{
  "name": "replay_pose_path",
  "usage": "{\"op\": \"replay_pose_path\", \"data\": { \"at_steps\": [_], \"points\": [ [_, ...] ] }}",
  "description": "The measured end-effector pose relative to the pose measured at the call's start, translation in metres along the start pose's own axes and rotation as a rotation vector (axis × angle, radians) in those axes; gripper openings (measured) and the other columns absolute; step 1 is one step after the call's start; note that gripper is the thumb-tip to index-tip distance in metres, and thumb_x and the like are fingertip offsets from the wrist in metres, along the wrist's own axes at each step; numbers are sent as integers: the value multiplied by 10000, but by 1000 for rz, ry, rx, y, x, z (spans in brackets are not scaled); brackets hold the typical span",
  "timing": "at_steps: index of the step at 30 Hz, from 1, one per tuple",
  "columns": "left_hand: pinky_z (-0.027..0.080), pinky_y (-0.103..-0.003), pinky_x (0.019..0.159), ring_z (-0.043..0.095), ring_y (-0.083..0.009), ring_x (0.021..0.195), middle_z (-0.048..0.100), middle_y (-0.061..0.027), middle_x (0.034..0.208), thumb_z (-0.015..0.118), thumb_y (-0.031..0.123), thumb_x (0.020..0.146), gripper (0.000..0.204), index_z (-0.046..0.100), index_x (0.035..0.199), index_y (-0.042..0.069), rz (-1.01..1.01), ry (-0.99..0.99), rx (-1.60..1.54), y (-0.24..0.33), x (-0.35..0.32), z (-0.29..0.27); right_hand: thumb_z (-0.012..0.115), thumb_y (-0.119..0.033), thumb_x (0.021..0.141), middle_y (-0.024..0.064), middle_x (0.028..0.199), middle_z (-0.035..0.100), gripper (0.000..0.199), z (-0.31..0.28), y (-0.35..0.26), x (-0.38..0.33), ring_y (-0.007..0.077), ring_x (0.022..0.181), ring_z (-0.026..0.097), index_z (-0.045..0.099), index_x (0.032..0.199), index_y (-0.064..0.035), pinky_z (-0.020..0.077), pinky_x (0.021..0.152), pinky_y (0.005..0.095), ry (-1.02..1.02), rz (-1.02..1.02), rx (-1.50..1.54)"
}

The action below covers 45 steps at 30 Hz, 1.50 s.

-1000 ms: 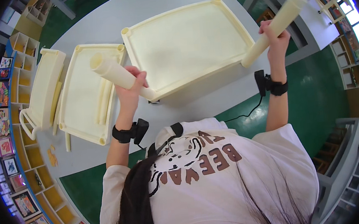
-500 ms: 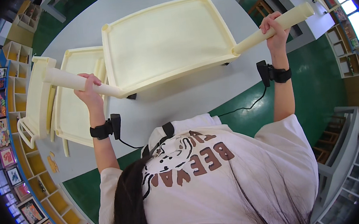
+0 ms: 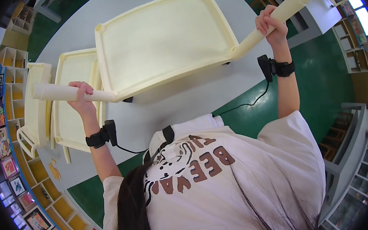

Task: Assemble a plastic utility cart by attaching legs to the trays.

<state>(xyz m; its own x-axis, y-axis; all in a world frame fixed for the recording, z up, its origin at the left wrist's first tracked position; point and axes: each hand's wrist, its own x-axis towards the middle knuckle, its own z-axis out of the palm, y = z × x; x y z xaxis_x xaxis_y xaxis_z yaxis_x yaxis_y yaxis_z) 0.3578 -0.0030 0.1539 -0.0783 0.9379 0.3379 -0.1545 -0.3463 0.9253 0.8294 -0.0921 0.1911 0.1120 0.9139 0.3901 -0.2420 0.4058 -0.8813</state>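
Note:
A large cream plastic shelf tray point(image 3: 166, 40) with a raised rim is over the grey table, a round post at each of its two near corners. Around the left post point(image 3: 57, 92) my left hand point(image 3: 81, 94) is closed; this tube points out to the left, its lower end at the tray's near left corner. My right hand point(image 3: 271, 25) grips the right post point(image 3: 290, 5), which slants up and outward from the near right corner. Small dark parts show beneath the tray's near edge.
A second cream tray point(image 3: 75, 111) lies on the grey table point(image 3: 157, 113), partly under the first. Left of it are a cream panel with a looped handle point(image 3: 35, 110) and thin rods. Small tan pieces point(image 3: 54, 169) lie near the table's edge. Shelving point(image 3: 38, 171) lines the left side.
The tray and both posts have shifted left in view, the right post also a little upward. Both my hands keep their hold and move along with them.

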Motion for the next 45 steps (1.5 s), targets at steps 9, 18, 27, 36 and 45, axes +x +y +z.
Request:
{"op": "replay_pose_path", "data": {
  "at_steps": [9, 18, 27, 36, 45],
  "points": [
    [352, -252, 490, 395, -128, 462, 388, -44, 522, 505, 1, 650, 134, 381, 680, 44, -11, -48, -12, -6, 1, -10, 452, -70, 663, 41, 453, 340, 105, -34, 9, -1, 127, 378, 344, 377, 590, -57, 298, 427, 234, 112, -29, 102],
    [325, -243, 487, 378, -119, 472, 381, -36, 519, 502, 18, 674, 125, 382, 690, 46, -6, -41, -20, -4, 2, -10, 454, -74, 647, 58, 462, 369, 99, -15, 4, -19, 127, 392, 358, 382, 590, -38, 304, 407, 240, 82, -63, -20],
    [326, -249, 493, 375, -115, 474, 379, -25, 515, 503, 30, 674, 122, 385, 695, 50, -7, 12, -17, -4, 1, -8, 459, 33, 655, 56, 485, 423, 59, 32, 18, -18, 108, 389, 397, 428, 625, -7, 321, 398, 222, 342, -167, -230],
    [330, -240, 494, 398, -121, 470, 388, -37, 503, 498, 21, 660, 126, 376, 679, 44, -10, 57, 9, -3, 0, 0, 529, 1, 707, 39, 484, 462, 94, 57, 31, -6, 119, 383, 449, 472, 633, 5, 352, 389, 222, 815, -299, -446],
    [346, -250, 488, 386, -123, 457, 384, -41, 501, 490, 1, 651, 126, 374, 676, 39, 2, -57, -36, -5, 5, -3, 556, -157, 660, 107, 651, 520, 156, 7, -40, 5, 194, 654, 537, 476, 655, -23, 423, 644, 309, -122, -22, -434]
  ]
}}
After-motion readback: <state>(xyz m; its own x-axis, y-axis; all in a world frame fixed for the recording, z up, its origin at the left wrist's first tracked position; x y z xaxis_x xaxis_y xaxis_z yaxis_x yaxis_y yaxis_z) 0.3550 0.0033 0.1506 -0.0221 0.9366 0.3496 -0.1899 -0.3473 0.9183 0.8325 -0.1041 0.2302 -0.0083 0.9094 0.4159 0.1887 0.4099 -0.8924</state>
